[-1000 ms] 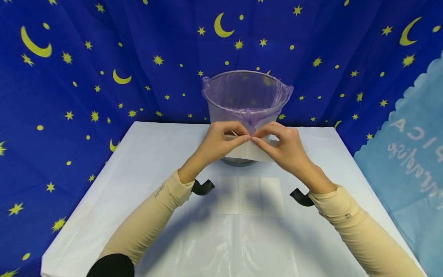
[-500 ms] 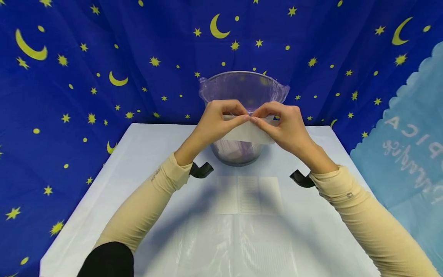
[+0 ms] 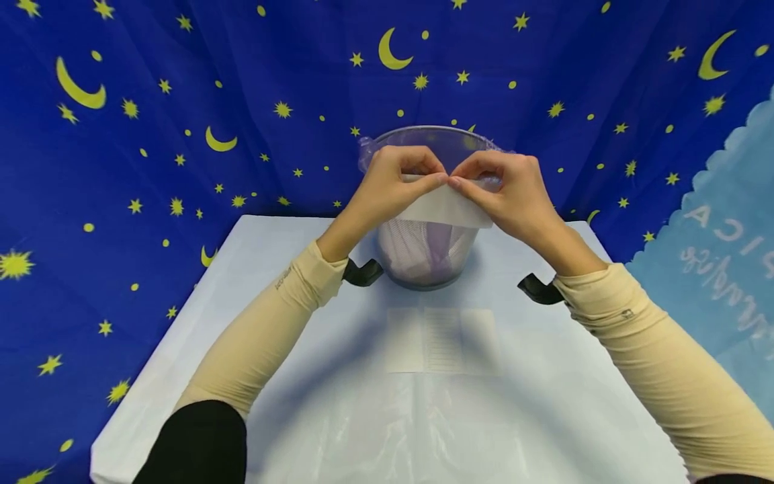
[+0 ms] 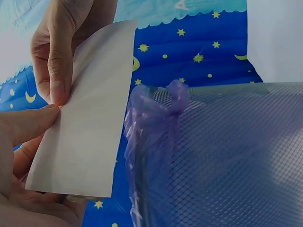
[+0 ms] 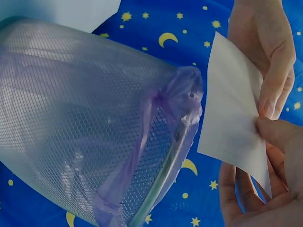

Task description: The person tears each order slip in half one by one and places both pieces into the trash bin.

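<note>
Paper strip (image 3: 447,205), upper edge pinched in the grip of left hand (image 3: 387,185) and right hand (image 3: 523,195), before mesh bin (image 3: 426,255), pale sheet (image 3: 441,339) on tabletop (image 3: 568,383) showing only in head view

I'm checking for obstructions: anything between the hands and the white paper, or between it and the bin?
Nothing visible: left hand and right hand pinch the white paper, and nothing shows between it and the purple bag on the bin.
</note>
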Motion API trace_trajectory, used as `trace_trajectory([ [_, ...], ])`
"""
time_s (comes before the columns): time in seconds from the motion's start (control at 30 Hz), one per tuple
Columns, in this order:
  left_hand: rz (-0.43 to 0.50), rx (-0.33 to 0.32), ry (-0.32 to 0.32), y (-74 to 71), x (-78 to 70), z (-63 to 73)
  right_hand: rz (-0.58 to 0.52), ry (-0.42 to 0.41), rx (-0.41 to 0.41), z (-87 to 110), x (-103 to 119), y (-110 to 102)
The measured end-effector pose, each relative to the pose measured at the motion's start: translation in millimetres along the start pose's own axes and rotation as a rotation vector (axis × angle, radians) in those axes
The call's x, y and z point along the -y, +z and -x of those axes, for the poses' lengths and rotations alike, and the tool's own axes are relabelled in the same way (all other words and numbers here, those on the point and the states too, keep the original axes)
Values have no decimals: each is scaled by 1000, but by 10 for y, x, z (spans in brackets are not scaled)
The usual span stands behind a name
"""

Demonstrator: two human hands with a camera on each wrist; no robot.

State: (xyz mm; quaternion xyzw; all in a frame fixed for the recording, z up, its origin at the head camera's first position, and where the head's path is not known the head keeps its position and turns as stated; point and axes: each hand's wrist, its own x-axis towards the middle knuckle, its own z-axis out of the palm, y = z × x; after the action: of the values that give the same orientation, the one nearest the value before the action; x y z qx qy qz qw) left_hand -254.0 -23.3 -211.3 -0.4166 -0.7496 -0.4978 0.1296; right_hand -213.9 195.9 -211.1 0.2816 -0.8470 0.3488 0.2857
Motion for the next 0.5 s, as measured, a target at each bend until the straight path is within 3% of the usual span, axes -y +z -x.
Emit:
trace_trajectory([
  [0.2,-14,-21,-8,-12,5,-156,25,36,6,-141,-54,-68],
  [0.5,-56,-29,-69,-66,1,-291,26,63,7,-287,-86,-79],
])
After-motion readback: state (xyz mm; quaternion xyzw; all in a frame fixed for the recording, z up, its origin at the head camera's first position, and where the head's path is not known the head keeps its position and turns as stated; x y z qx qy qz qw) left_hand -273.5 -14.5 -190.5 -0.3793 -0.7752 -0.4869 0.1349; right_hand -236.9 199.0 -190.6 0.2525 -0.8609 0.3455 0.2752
